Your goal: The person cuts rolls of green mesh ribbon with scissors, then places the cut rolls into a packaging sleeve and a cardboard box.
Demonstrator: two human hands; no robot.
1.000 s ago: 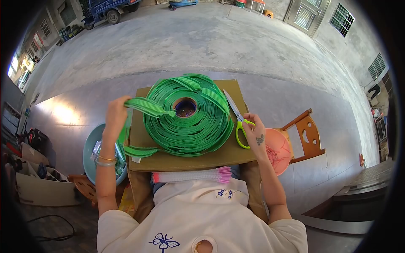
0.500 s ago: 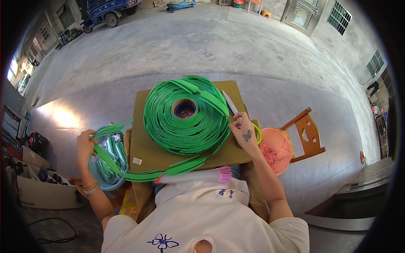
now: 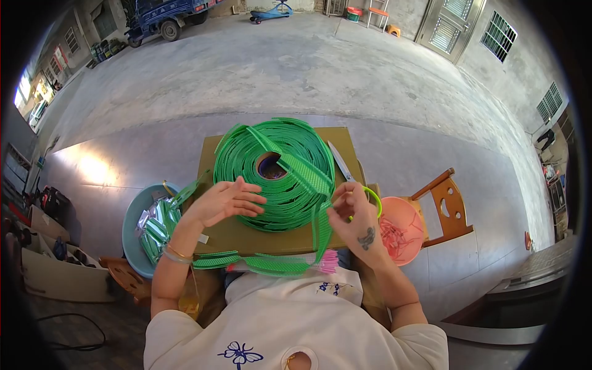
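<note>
A large roll of green patterned plastic strip (image 3: 259,213) lies flat on a brown box top (image 3: 214,231), its core showing. Over the roll's near left side is my left hand (image 3: 231,202), fingers spread and nothing in it. My right hand (image 3: 357,221) pinches a loose length of green strip (image 3: 308,176) at the roll's right edge. From there the strip hangs down and runs left along the box's near edge. Scissors (image 3: 341,161) with lime-green handles lie beside my right hand, which partly hides them. A bundle of pale, pink-ended pieces (image 3: 330,261) rests below the strip, partly covered.
On the left a blue basin (image 3: 128,231) holds shiny green and silver packets. A pink basin (image 3: 412,213) with reddish strips stands at the right, by a wooden chair (image 3: 453,200). Another chair back (image 3: 126,277) is at lower left. A blue truck (image 3: 163,18) is parked far off.
My left hand has let go of the strip by the blue basin and moved right, over the roll. My right hand has shifted slightly downward, and the loose strip now drapes across the roll's right side.
</note>
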